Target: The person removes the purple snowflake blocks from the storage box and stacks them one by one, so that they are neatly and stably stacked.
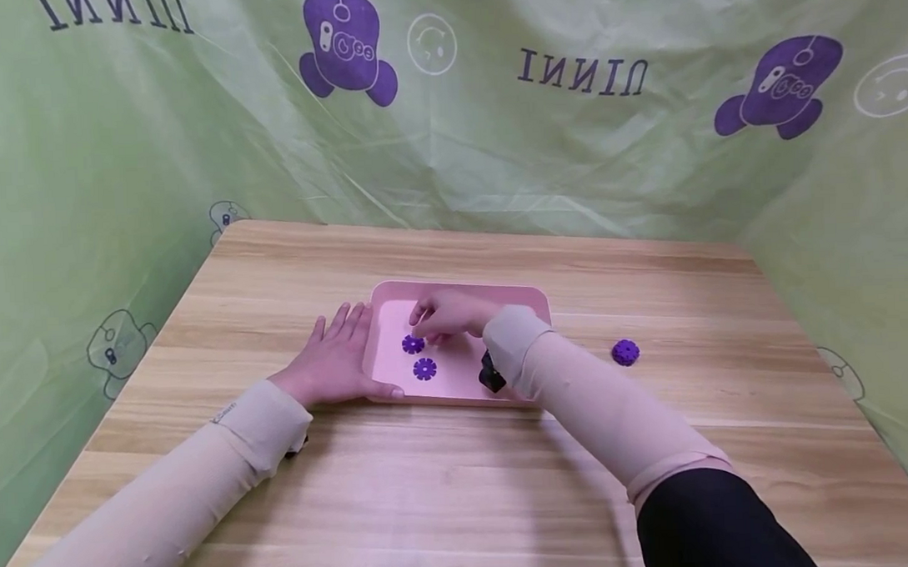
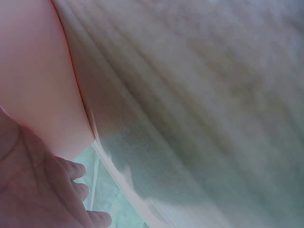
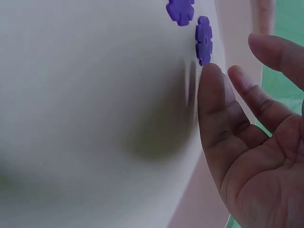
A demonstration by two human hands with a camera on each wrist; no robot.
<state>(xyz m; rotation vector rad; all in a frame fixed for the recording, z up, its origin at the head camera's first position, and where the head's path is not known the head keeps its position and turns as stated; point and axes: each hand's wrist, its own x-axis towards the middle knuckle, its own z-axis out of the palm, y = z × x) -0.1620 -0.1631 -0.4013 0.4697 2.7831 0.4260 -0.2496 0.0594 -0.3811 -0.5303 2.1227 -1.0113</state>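
A shallow pink tray [image 1: 458, 400] sits on the wooden table. Inside it lie two purple notched plastic discs, the farther disc [image 1: 413, 344] and the nearer disc [image 1: 424, 369]. My left hand [image 1: 333, 367] is spread flat at the tray's left side, its thumb along the near left corner. My right hand [image 1: 452, 312] reaches over the tray with loosely bent fingers. In the right wrist view a fingertip [image 3: 211, 78] is right at one purple disc [image 3: 204, 40], and the thumb stands apart from the fingers with nothing between them.
To the right of the tray, a small stack of purple discs [image 1: 625, 353] lies on the wooden table [image 1: 461, 492]. Behind and beside the table hangs a green printed curtain [image 1: 494, 149].
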